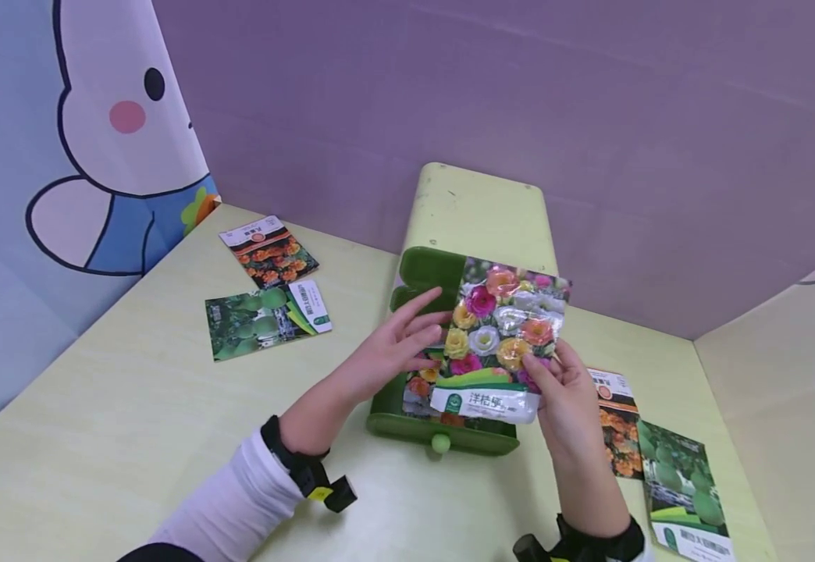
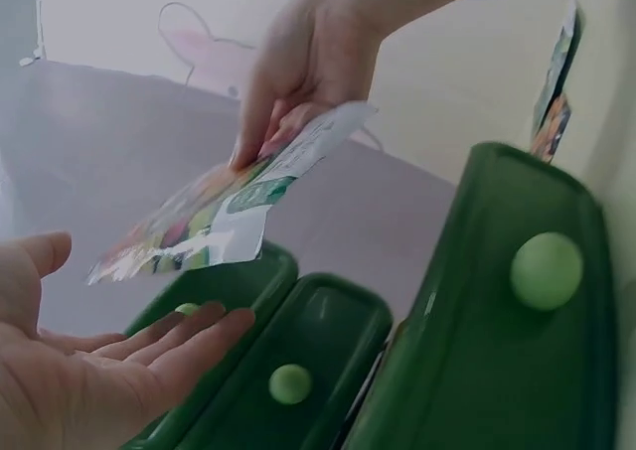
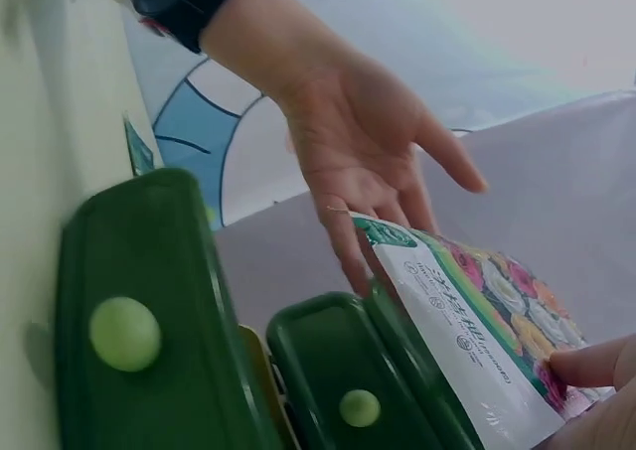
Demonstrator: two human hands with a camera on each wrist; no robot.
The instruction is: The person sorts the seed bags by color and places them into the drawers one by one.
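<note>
My right hand (image 1: 569, 398) pinches the lower right edge of a glossy seed packet (image 1: 495, 332) printed with colourful flowers. The packet is tilted over the pulled-out green drawer (image 1: 407, 425) of a small pale cabinet (image 1: 481, 207). Inside that drawer lies another flower-printed packet (image 1: 418, 388), mostly hidden under the held one. At the packet's left side is my left hand (image 1: 389, 351), its fingers spread and holding nothing. In the left wrist view, the left palm (image 2: 89, 390) faces up below the packet, with a gap between them.
An orange-flower packet (image 1: 274, 254) and a green-fruit packet (image 1: 260, 324) lie left of the cabinet. To its right lie a similar orange-flower packet (image 1: 618, 429) and green-fruit packet (image 1: 685, 484). Other green drawer fronts (image 3: 328, 371) with round knobs sit above the pulled-out one. A purple wall (image 1: 590, 117) stands behind.
</note>
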